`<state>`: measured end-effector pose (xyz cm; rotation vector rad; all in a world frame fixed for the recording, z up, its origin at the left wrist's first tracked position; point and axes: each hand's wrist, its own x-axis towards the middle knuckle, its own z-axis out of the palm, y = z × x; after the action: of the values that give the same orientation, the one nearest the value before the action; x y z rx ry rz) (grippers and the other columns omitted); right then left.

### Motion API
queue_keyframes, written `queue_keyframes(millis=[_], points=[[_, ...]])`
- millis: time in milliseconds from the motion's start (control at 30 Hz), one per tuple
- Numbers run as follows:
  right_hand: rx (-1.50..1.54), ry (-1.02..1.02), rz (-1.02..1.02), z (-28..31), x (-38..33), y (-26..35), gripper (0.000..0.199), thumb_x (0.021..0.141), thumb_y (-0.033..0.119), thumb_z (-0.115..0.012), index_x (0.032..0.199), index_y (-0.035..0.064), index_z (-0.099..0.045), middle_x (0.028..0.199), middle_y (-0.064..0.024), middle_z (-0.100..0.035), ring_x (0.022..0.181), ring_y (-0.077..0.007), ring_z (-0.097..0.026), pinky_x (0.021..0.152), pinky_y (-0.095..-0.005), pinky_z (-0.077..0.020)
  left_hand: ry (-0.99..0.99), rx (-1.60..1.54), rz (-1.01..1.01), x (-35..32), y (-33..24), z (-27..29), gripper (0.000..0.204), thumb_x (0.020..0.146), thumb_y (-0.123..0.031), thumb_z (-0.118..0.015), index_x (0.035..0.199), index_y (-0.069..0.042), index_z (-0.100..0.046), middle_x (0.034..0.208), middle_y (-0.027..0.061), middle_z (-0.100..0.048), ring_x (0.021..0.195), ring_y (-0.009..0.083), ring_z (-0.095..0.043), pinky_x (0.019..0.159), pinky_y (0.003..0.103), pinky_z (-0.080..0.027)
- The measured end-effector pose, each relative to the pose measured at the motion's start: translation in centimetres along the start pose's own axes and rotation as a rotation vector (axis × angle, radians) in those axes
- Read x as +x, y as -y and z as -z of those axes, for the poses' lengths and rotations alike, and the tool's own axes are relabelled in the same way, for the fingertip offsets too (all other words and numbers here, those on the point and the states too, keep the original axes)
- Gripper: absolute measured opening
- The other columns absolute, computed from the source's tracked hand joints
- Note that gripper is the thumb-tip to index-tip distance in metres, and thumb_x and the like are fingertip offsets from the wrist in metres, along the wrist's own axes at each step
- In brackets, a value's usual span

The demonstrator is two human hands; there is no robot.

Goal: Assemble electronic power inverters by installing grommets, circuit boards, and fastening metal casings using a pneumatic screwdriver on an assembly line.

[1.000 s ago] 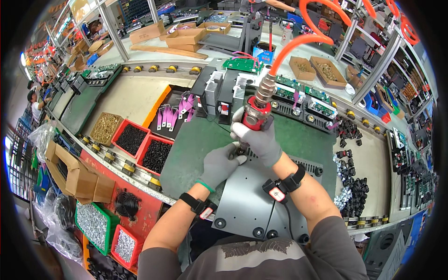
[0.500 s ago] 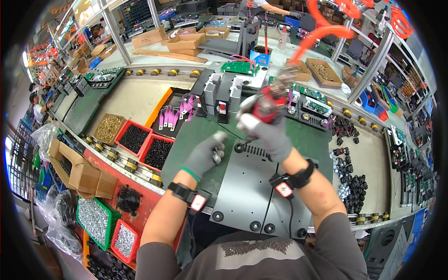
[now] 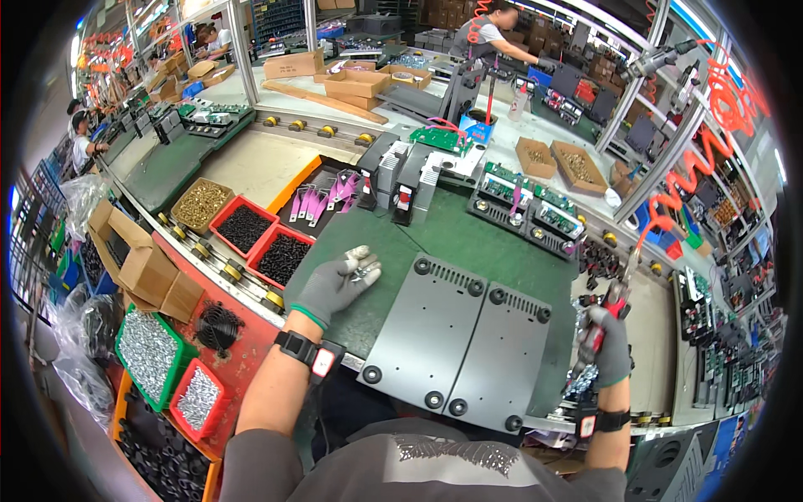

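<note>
Two grey metal panels point(image 3: 427, 330) with vent slots and round black feet at their corners lie side by side on a green work board point(image 3: 335, 238). Left of them, my left hand point(image 3: 329, 293) in a grey glove is turned palm up, fingers half curled around several small silver screws point(image 3: 363, 273). Past the board's right edge, my gloved right hand point(image 3: 611, 351) grips a red air screwdriver point(image 3: 595, 333) on a coiled orange hose point(image 3: 669, 201). Its lower end is over silver hardware beside the board, and I cannot tell whether it touches.
Red bins of black screws point(image 3: 242, 227) and a box of brass parts point(image 3: 201, 206) stand to the left. Nearer are a green bin point(image 3: 150, 356) and a red bin point(image 3: 199, 398) of silver hardware. Heatsinks point(image 3: 416, 180) and circuit boards point(image 3: 519, 201) line the far side. A co-worker point(image 3: 493, 38) works beyond.
My right hand has swung the air screwdriver from above the panels down to the right side. My left hand has turned palm up, showing the screws. The whole view has shifted.
</note>
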<state>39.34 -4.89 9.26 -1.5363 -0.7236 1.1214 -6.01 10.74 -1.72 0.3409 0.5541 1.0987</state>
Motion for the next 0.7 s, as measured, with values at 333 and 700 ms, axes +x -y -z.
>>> queue_keyframes(millis=[333,700], points=[[0.218,-0.014,-0.210,2.4,1.3,-6.5,0.020,0.084,0.023,-0.063,0.091,0.0053,-0.057,0.070,-0.0096,-0.062,0.049,-0.0205,-0.061,0.044,-0.0339,-0.0534,0.012,0.202,-0.126,1.3,0.7,2.2,0.042,0.092,0.007,-0.045,0.134,0.010,-0.039,0.137,0.0255,-0.045,0.131,0.0367,-0.044,0.109,0.041,-0.043],[-0.127,0.047,-0.119,-0.1,1.8,-6.4,0.023,0.080,0.019,-0.070,0.092,0.0029,-0.058,0.066,-0.0071,-0.061,0.047,-0.0169,-0.060,0.042,-0.0296,-0.0503,-0.124,0.276,-0.197,0.0,-1.9,0.9,0.035,0.094,0.004,-0.044,0.130,0.005,-0.045,0.130,0.0191,-0.051,0.127,0.0301,-0.049,0.107,0.037,-0.044]])
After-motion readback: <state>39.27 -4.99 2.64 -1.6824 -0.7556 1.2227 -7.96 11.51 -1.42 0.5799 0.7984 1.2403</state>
